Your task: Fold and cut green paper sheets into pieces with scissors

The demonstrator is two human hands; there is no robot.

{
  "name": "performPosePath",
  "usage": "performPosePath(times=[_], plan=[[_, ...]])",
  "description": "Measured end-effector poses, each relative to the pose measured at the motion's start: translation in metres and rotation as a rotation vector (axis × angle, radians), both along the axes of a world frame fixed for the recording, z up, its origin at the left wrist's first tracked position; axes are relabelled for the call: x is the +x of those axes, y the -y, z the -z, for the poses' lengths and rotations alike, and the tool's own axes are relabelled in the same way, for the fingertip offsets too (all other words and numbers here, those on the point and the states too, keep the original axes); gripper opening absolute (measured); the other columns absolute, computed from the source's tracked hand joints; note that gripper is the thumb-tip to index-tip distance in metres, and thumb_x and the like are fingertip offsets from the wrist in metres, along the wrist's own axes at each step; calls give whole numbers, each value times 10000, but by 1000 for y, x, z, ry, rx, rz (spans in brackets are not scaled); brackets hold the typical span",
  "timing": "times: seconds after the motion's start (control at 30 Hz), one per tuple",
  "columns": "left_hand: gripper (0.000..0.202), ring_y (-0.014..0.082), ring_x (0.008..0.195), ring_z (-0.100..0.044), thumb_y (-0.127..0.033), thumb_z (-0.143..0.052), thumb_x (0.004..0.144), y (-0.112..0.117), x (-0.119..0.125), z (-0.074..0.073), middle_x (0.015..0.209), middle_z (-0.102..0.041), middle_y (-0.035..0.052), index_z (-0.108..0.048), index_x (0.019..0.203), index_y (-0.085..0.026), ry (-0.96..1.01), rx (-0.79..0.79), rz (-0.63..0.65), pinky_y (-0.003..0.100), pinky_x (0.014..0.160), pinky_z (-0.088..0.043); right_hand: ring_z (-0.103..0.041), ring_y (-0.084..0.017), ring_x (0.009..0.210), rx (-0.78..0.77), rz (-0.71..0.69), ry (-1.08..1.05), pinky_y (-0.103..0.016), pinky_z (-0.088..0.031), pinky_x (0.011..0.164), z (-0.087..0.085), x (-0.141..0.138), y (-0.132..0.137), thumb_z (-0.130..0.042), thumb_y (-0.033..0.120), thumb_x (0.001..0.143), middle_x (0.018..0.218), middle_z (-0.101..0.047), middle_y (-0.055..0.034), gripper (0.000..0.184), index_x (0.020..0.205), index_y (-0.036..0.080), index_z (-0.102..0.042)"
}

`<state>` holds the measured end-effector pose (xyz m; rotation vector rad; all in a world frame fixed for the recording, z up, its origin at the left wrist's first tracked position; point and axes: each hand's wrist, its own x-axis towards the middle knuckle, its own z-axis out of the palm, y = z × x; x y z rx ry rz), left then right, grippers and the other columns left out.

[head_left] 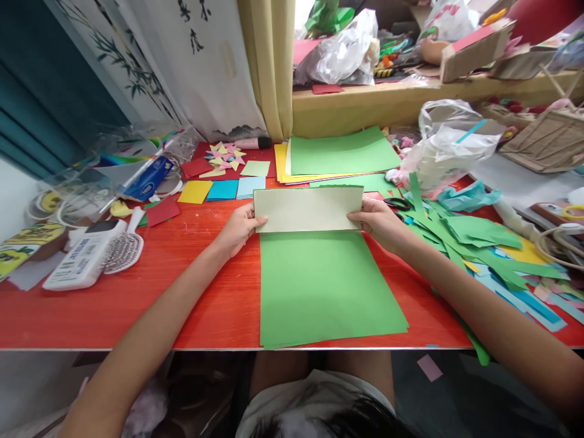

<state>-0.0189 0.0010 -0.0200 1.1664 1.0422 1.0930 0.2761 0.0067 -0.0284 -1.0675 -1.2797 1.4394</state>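
Note:
Both my hands grip the short ends of a pale strip of paper point(308, 209), held level across the upper part of a green sheet. My left hand point(239, 230) pinches its left end, thumb on the front face. At the right end my right hand point(375, 220) pinches it the same way. A thin green edge shows along the strip's top. The green paper point(326, 289) lies flat below, its lower edge close to the table's front edge. Black-handled scissors point(398, 205) lie just beyond my right hand, partly hidden.
On the red table point(201, 316), green paper scraps point(479, 237) heap at the right. Behind lie a stack of green sheets point(342, 152), small coloured squares point(222, 190) and folded paper stars point(225, 156). A hairbrush point(125, 250) and a white bottle point(85, 255) sit at the left.

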Motion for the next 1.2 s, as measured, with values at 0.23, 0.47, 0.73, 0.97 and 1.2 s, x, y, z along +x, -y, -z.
performPosePath(times=[0.23, 0.47, 0.73, 0.97, 1.2], plan=[[387, 217, 1009, -597, -156, -709, 621, -3, -2, 0, 1010, -686, 63, -640, 1001, -138, -89, 60, -47, 351, 926, -426, -631, -203, 923, 132, -13, 48, -369, -474, 855, 7, 3, -3, -622, 165, 704, 978, -700, -29, 280, 976, 202, -681], [398, 197, 955, -613, -144, -680, 633, -6, -4, 5, 992, -688, 52, -638, 1029, -150, -128, 64, -39, 333, 887, -446, -634, -187, 876, 83, -9, 93, -339, -479, 816, 5, 3, -1, -628, 176, 709, 973, -694, -25, 300, 1005, 196, -669], [439, 167, 763, -636, -123, -660, 608, -4, -4, -5, 879, -694, 50, -618, 1045, -130, -135, -23, -21, 274, 686, -480, -643, -182, 767, -105, -28, 20, -285, -514, 652, -3, 0, 3, -701, 177, 635, 846, -693, -42, 285, 919, 183, -674], [316, 121, 701, -587, -128, -666, 582, -6, -13, -14, 823, -674, 19, -653, 897, -149, -168, 35, -100, 234, 631, -448, -645, -176, 772, -70, -92, 28, -319, -533, 690, -6, -5, 10, -688, 222, 669, 928, -692, -59, 323, 990, 190, -672], [146, 140, 747, -595, -134, -681, 566, -15, -24, -13, 746, -658, 8, -658, 708, -158, -36, 144, -164, 287, 755, -467, -649, -179, 779, 522, 5, 487, -336, -523, 719, -17, -13, 31, -493, 236, 835, 924, -703, -12, 289, 1053, 237, -682]])
